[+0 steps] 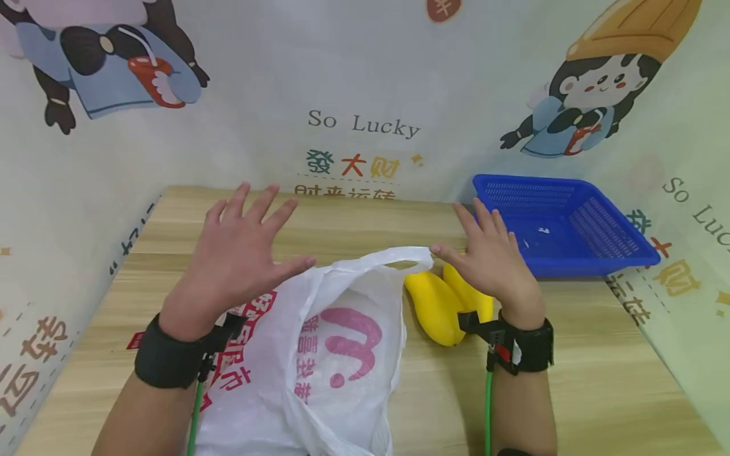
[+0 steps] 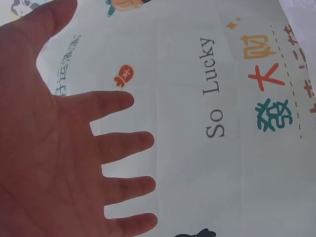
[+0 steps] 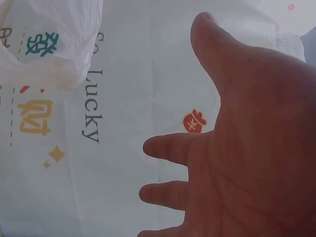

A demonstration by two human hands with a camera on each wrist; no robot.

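Note:
A white plastic bag (image 1: pixel 348 354) with red and pink print lies on the wooden table, one handle loop (image 1: pixel 399 254) standing up at its far right. Over the bag's left side, my left hand (image 1: pixel 234 259) is spread with straight fingers and holds nothing. My right hand (image 1: pixel 490 253) is likewise spread and empty, its thumb tip close to the handle loop in the head view. Below and left of it lie two yellow objects (image 1: pixel 436 310), smooth and rounded like mangoes, partly hidden by the right hand. Both wrist views show bare palms with fingers apart.
A blue plastic basket (image 1: pixel 570 259) with perforated walls stands at the table's back right, small white scraps on its floor. Behind the wooden table (image 1: pixel 599 373) hangs a printed cloth (image 1: pixel 365 76) with cartoon figures. A small red tag (image 1: pixel 135 341) lies left of the bag.

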